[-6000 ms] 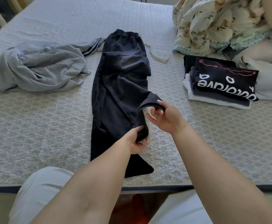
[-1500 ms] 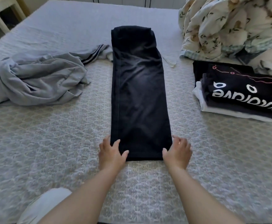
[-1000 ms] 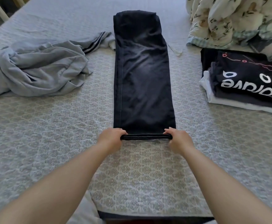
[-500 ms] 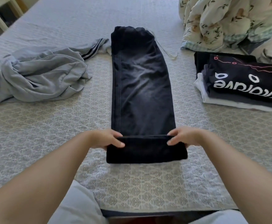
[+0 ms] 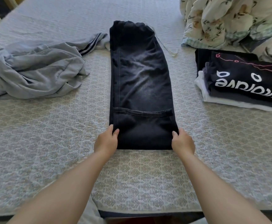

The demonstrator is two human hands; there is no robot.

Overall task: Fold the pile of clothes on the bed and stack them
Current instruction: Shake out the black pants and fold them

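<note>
Long black denim trousers [image 5: 140, 81] lie flat down the middle of the grey patterned quilted bed [image 5: 43, 135], legs stacked, waistband at the far end. Hem end is turned up once; the hem edge sits as a band across the leg just above the hands.

Left hand [image 5: 106, 141] pinches the near-left corner of the fold, thumb on top, fingers curled under the edge. Right hand [image 5: 182, 142] does the same on the near-right corner. Both clamped on the doubled fabric.

Handling, my read:
- Denim looks mid-weight, soft but with some body, so it should hold a crease better than jersey.
- Not slippery and not fragile; the quilt probably grips it a bit.
- Doubled layers may creep against each other if only the top layer is pinched.
- Best hold is where the hands are: both outer corners of the folded edge, all layers caught, lifted evenly so the span doesn't sag in the middle.

Elsewhere:
- Crumpled light-grey garment with dark stripes [image 5: 35, 73] lies unfolded to the left.
- Folded stack topped by a black printed T-shirt [image 5: 241, 81] sits to the right, well apart, likely the destination.
</note>
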